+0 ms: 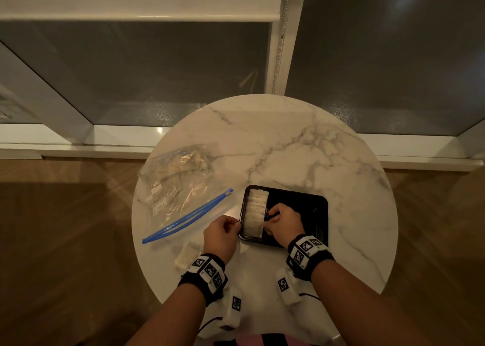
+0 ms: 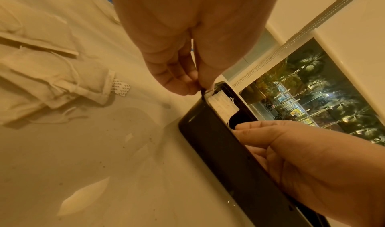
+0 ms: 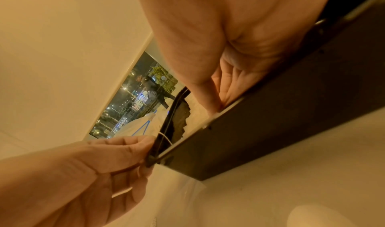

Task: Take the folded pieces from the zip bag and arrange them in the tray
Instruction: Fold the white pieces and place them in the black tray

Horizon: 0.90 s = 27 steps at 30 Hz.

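A black tray [image 1: 309, 201] lies on the round marble table [image 1: 301, 146]. A column of white folded pieces [image 1: 256, 206] fills the tray's left side. The nearest folded piece [image 1: 252, 230] sits at the front left corner. My left hand [image 1: 237, 226] is just outside that corner and pinches a thin white thread [image 3: 166, 138] that runs over the rim. My right hand [image 1: 268, 226] is inside the tray, fingers curled, pinching the piece's right edge. The clear zip bag [image 1: 181, 188] with a blue zip lies open at the left, with several pieces inside.
Loose folded pieces [image 1: 186, 256] lie on the table near its front left edge, left of my left wrist; the left wrist view shows these loose pieces [image 2: 52, 82] too. The tray's right part is bare. Windows and a white frame stand behind the table.
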Each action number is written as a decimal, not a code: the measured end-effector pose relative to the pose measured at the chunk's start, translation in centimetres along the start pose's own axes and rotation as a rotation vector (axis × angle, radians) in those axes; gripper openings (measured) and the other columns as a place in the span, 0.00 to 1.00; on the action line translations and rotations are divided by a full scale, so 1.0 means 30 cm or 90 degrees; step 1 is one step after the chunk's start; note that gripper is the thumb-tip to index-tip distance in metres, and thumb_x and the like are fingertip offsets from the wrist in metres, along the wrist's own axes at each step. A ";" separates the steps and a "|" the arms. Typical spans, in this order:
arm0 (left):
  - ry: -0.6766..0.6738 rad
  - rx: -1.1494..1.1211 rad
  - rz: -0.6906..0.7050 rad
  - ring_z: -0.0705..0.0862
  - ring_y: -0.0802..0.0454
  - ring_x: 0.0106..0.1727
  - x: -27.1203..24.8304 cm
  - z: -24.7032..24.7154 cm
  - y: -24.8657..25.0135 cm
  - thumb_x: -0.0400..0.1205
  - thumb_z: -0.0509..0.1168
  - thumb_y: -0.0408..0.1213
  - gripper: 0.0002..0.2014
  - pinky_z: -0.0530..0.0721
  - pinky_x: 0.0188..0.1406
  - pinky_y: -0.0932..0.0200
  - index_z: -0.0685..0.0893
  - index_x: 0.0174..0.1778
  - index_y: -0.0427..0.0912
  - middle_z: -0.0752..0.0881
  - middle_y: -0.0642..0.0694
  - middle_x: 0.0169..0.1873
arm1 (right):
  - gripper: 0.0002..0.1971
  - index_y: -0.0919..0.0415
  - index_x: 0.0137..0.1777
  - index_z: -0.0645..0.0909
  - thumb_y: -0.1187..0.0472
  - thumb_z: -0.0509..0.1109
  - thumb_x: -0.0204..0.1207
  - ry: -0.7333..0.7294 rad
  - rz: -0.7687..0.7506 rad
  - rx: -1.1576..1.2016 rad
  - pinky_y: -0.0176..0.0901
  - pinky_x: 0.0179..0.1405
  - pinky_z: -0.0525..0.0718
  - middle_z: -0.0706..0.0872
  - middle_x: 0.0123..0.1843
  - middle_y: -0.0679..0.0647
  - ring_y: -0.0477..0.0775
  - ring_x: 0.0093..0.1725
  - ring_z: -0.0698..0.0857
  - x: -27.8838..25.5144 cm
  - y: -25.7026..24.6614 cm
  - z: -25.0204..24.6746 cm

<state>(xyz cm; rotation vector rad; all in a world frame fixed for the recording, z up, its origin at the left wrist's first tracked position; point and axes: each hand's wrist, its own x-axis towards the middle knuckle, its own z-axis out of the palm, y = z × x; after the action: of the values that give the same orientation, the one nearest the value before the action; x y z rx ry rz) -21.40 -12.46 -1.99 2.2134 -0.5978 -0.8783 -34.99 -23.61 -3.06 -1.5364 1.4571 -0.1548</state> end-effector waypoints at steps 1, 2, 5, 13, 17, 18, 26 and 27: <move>0.000 0.001 0.002 0.85 0.62 0.41 -0.003 -0.003 0.003 0.83 0.72 0.36 0.01 0.76 0.38 0.73 0.89 0.46 0.46 0.88 0.54 0.38 | 0.12 0.53 0.42 0.79 0.70 0.77 0.71 0.010 -0.004 0.005 0.41 0.31 0.89 0.88 0.33 0.54 0.48 0.30 0.88 -0.005 -0.004 -0.006; 0.002 -0.003 0.002 0.85 0.62 0.42 -0.005 -0.006 0.005 0.83 0.71 0.37 0.02 0.77 0.39 0.72 0.89 0.46 0.46 0.88 0.54 0.38 | 0.11 0.54 0.43 0.80 0.70 0.77 0.71 0.018 -0.009 0.009 0.40 0.31 0.89 0.87 0.34 0.54 0.48 0.30 0.88 -0.008 -0.007 -0.011; 0.008 -0.026 0.003 0.86 0.58 0.45 -0.011 -0.020 0.005 0.83 0.70 0.38 0.03 0.81 0.47 0.63 0.87 0.44 0.48 0.88 0.54 0.39 | 0.10 0.54 0.46 0.81 0.68 0.77 0.72 0.036 -0.030 0.017 0.42 0.37 0.91 0.88 0.36 0.54 0.48 0.34 0.89 -0.023 -0.017 -0.023; 0.022 -0.113 0.025 0.87 0.53 0.44 -0.023 -0.177 -0.101 0.90 0.60 0.46 0.14 0.85 0.48 0.56 0.88 0.46 0.45 0.89 0.50 0.40 | 0.05 0.50 0.41 0.83 0.60 0.75 0.74 0.076 -0.146 0.048 0.32 0.36 0.82 0.85 0.35 0.50 0.44 0.34 0.83 -0.146 -0.088 0.010; 0.033 -0.063 0.034 0.87 0.51 0.46 -0.030 -0.309 -0.211 0.89 0.61 0.44 0.11 0.84 0.46 0.56 0.87 0.45 0.48 0.89 0.50 0.40 | 0.03 0.53 0.42 0.85 0.62 0.74 0.75 0.019 -0.223 0.042 0.35 0.37 0.82 0.84 0.32 0.51 0.40 0.30 0.78 -0.237 -0.148 0.078; 0.019 -0.015 0.051 0.87 0.51 0.46 -0.032 -0.336 -0.235 0.89 0.62 0.43 0.09 0.82 0.44 0.60 0.86 0.45 0.49 0.88 0.51 0.40 | 0.02 0.54 0.43 0.85 0.61 0.74 0.75 -0.003 -0.237 0.020 0.37 0.38 0.82 0.84 0.32 0.50 0.40 0.30 0.78 -0.254 -0.162 0.096; -0.196 0.385 0.241 0.74 0.50 0.73 -0.002 -0.432 -0.389 0.85 0.64 0.49 0.24 0.77 0.72 0.53 0.75 0.78 0.51 0.73 0.50 0.75 | 0.12 0.54 0.60 0.82 0.56 0.70 0.77 -0.242 -0.177 -0.298 0.39 0.50 0.77 0.83 0.51 0.50 0.50 0.50 0.81 -0.302 -0.147 0.311; -0.207 0.395 0.259 0.73 0.49 0.74 -0.002 -0.429 -0.388 0.85 0.65 0.51 0.25 0.77 0.73 0.53 0.74 0.79 0.51 0.72 0.50 0.77 | 0.13 0.54 0.62 0.80 0.56 0.70 0.78 -0.212 -0.158 -0.300 0.40 0.52 0.78 0.83 0.54 0.53 0.52 0.53 0.81 -0.304 -0.137 0.339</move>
<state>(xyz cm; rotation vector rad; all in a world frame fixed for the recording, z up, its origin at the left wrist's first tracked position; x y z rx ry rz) -10.21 0.73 -3.37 2.3379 -1.5917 -0.9204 -27.85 -11.45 -0.87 -2.0109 1.0783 0.3075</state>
